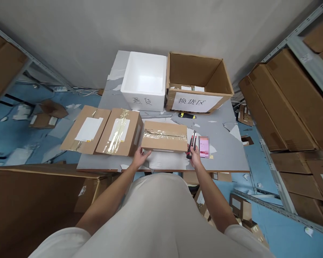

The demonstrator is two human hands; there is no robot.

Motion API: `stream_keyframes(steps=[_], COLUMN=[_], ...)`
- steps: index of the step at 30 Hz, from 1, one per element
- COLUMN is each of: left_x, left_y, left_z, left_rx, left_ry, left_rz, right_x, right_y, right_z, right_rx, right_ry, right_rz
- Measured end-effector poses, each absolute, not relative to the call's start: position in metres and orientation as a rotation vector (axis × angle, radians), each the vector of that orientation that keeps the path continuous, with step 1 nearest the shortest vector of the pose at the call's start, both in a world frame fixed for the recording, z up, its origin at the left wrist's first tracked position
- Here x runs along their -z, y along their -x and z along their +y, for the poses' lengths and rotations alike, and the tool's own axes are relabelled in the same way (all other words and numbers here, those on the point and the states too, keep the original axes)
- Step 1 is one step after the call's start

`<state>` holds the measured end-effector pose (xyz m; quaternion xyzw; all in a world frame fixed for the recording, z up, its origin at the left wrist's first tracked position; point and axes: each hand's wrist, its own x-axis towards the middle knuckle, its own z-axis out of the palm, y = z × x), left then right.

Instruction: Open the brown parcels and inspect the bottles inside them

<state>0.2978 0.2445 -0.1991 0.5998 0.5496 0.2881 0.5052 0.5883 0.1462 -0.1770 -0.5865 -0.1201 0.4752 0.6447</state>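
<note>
A small cardboard box [165, 143] sealed with clear tape lies in front of me near the table's front edge. At its near left corner is my left hand [140, 157], thumb and fingers apart; whether the fingertips press on the box is hard to see. My right hand [195, 157] is closed around a red and black utility knife [192, 147], its blade end pointing away from me, beside the box's right end. Just right of that hand lies a phone [204, 146] with a pink screen.
Two taped cartons, one outer [83, 132] and one inner [121, 130], stand at the left. Behind are a white foam bin [145, 96] and an open carton [199, 102] with labelled fronts. A yellow and black cutter [187, 115] lies before them. Shelves of boxes [280, 104] flank the right.
</note>
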Motion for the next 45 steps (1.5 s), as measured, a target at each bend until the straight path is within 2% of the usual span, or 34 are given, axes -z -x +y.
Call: stream_keyframes(steps=[3, 7, 15, 21, 27, 34, 39, 45], left_x=[0.207, 0.193, 0.171, 0.172, 0.183, 0.211, 0.227, 0.224], left_y=[-0.293, -0.288, -0.300, -0.313, -0.314, -0.286, -0.283, -0.288], left_z=[0.254, 0.264, 0.281, 0.309, 0.307, 0.274, 0.259, 0.254], left_rx=[-0.676, -0.719, -0.777, -0.710, -0.749, -0.673, -0.680, -0.745], left_ry=[-1.366, -1.450, -1.595, -1.507, -1.431, -1.121, -1.188, -1.214], left_rz=[1.265, 1.235, 1.451, 1.456, 1.425, 1.289, 1.185, 1.246], right_x=[0.180, 0.176, 0.159, 0.173, 0.183, 0.197, 0.208, 0.194], right_y=[-0.586, -0.597, -0.616, -0.619, -0.614, -0.612, -0.604, -0.591], right_z=[0.154, 0.154, 0.162, 0.181, 0.182, 0.141, 0.126, 0.128], right_rx=[-1.097, -1.064, -1.053, -1.026, -1.015, -1.111, -1.200, -1.169], right_ry=[1.354, 1.362, 1.451, 1.499, 1.477, 1.351, 1.389, 1.372], right_rz=[-0.292, -0.402, -0.486, -0.503, -0.484, -0.310, -0.285, -0.300])
